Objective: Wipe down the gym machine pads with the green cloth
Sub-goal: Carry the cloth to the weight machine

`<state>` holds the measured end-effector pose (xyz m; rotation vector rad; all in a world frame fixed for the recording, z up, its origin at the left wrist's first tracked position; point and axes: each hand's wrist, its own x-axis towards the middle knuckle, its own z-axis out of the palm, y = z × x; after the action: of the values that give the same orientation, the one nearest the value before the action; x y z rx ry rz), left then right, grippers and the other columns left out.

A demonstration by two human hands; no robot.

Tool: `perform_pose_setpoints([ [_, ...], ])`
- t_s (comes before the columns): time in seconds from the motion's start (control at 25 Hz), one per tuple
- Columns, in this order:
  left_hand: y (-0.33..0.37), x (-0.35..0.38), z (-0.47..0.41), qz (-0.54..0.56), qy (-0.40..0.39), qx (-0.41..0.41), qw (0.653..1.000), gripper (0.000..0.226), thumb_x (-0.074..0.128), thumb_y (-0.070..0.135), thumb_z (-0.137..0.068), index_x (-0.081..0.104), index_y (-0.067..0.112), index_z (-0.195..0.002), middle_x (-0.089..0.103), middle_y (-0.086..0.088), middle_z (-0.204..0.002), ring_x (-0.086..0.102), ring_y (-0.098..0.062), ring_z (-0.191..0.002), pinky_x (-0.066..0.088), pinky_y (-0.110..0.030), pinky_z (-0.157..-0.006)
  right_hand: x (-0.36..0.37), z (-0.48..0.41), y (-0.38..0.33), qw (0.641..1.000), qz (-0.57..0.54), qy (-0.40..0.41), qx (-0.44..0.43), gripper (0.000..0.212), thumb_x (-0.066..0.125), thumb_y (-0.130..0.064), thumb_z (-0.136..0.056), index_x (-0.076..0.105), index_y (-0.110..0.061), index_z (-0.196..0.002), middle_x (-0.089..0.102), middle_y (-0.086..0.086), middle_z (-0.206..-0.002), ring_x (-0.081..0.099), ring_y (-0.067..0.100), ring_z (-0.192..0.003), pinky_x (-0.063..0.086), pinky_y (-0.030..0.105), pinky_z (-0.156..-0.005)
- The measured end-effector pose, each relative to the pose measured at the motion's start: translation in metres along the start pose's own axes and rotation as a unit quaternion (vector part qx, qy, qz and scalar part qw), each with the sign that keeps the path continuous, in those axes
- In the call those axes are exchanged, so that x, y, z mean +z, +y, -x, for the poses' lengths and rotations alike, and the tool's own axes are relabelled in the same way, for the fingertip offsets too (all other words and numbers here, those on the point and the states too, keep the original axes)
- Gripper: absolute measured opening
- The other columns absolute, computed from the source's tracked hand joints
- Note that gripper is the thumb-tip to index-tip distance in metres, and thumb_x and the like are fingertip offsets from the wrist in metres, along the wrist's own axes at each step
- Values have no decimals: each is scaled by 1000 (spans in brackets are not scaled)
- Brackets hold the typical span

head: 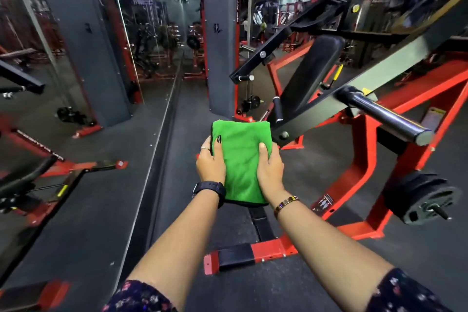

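cloth (241,162): green, folded, spread flat over the seat pad; only the pad's dark near edge (247,203) shows beneath | left hand (211,163): clamped on cloth's left edge, thumb on top | right hand (271,168): clamped on cloth's right edge, thumb on top | back pad (307,76): black, tilted, beyond the cloth; red frame (359,167) at right

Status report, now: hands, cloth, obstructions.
Left hand and right hand both gripping green cloth, spread over the seat pad. Back pad not yet touched. Machine lever arm close on the right.
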<state>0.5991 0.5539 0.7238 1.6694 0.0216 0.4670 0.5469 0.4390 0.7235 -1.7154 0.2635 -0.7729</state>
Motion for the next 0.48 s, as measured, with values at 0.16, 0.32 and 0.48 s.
perform_pose_setpoints([
  [0.16, -20, 18, -74, -16, 9, 18, 1000, 37, 46, 37, -95, 56, 20, -126, 64, -7, -119, 57, -26, -111, 43, -29, -85, 57, -60, 19, 1000, -15, -6, 0, 22, 43, -25, -99, 55, -10, -110, 60, -4, -95, 52, 13, -88, 35, 22, -75],
  [0.32, -33, 43, -158, -10, 16, 8, 1000, 36, 46, 37, -95, 55, 21, -126, 65, -6, -116, 58, -24, -106, 38, -22, -74, 116, -133, 34, 1000, -13, -22, 3, 23, 43, -27, -99, 54, -11, -110, 59, -6, -95, 55, 16, -90, 37, 24, -77],
  [0.48, -54, 53, -234, -8, 10, 9, 1000, 36, 46, 37, -95, 54, 23, -127, 66, -5, -115, 59, -22, -106, 37, -21, -74, 177, -188, 48, 999, -12, -21, 20, 24, 42, -27, -99, 54, -8, -109, 59, -3, -94, 54, 17, -88, 36, 24, -73],
])
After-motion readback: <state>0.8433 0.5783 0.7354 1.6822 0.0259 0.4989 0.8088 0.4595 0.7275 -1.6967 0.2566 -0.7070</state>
